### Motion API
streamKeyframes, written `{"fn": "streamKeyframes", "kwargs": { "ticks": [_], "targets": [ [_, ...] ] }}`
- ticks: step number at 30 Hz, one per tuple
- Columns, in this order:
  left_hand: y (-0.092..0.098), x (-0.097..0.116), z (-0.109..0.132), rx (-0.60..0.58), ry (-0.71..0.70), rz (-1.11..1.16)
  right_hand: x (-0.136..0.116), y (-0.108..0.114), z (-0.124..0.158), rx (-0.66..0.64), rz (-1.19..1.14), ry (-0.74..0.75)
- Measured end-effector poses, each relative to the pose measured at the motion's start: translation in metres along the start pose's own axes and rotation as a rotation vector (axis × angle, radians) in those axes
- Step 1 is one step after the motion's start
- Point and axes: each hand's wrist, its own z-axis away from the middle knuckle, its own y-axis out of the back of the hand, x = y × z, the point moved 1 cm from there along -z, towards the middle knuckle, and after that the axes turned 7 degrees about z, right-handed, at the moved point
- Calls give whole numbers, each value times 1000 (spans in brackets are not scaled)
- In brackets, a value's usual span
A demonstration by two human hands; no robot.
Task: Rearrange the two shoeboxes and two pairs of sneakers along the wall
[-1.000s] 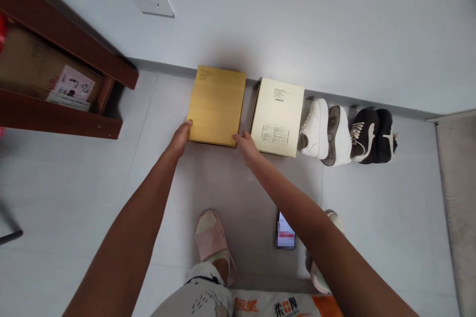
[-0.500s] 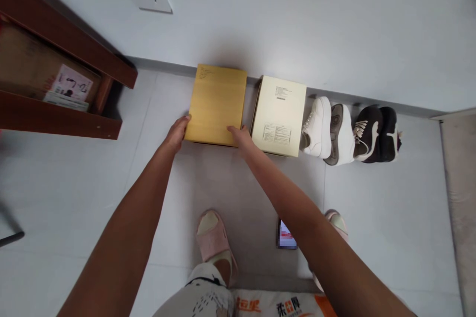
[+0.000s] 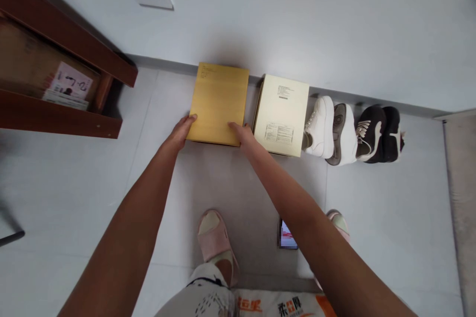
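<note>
Box (image 3: 218,101), yellow, long axis near-to-far, extends away from left hand (image 3: 181,132) and right hand (image 3: 243,133), equally close, fingers clasping its left and right near sides.

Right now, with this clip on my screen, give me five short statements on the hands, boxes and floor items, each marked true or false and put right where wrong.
1. The left hand and the right hand both touch the yellow box. True.
2. The cream box is left of the yellow box. False: it is to its right.
3. The white shoes are between the cream box and the dark shoes. True.
4. The phone lies on the cream box. False: it lies on the floor.
5. The yellow box's top is bare of print. False: small print shows near its far left corner.
</note>
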Motion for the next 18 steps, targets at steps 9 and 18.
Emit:
{"fn": "streamKeyframes", "kwargs": {
  "ticks": [9, 18],
  "targets": [
    [-11, -3, 8, 13, 114, 138, 2, -9, 18, 24, -48, -27],
    [12, 4, 14, -8, 177, 131, 17, -10, 25, -61, -47, -35]
  ]
}}
